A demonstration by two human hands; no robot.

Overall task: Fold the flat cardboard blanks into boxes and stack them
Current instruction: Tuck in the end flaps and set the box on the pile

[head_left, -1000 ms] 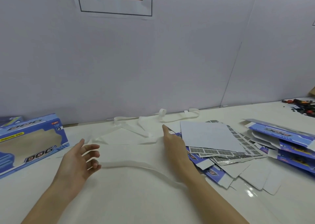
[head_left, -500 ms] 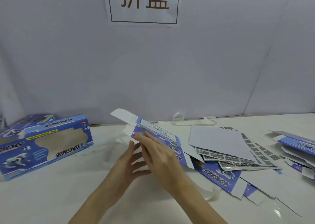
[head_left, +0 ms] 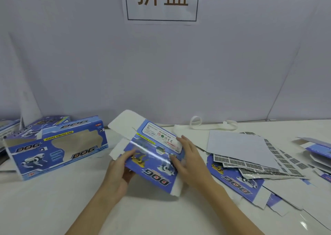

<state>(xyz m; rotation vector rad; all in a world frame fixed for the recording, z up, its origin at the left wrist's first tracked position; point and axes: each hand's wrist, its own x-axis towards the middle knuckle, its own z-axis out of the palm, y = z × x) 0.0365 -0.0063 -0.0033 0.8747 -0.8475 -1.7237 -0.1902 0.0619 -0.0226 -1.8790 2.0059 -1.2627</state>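
A blue printed cardboard blank (head_left: 152,156) with dog pictures and white flaps is held above the table in front of me, partly bent along its creases. My left hand (head_left: 119,174) grips its left edge, thumb on the printed face. My right hand (head_left: 188,161) holds its right side, fingers spread over the label panel. A folded blue "DOG" box (head_left: 55,149) with a clear window stands at the left. A pile of flat blanks (head_left: 247,165) lies at the right, some white side up.
More folded boxes (head_left: 44,125) sit behind the left box near the wall. White strapping loops (head_left: 211,125) lie by the wall. Further blanks (head_left: 317,150) lie at the far right edge. A white partition with a printed sign (head_left: 161,2) backs the table.
Both hands went from resting near the table to picking up a blank from the pile and lifting it. It is now turned printed face up and partly bent.
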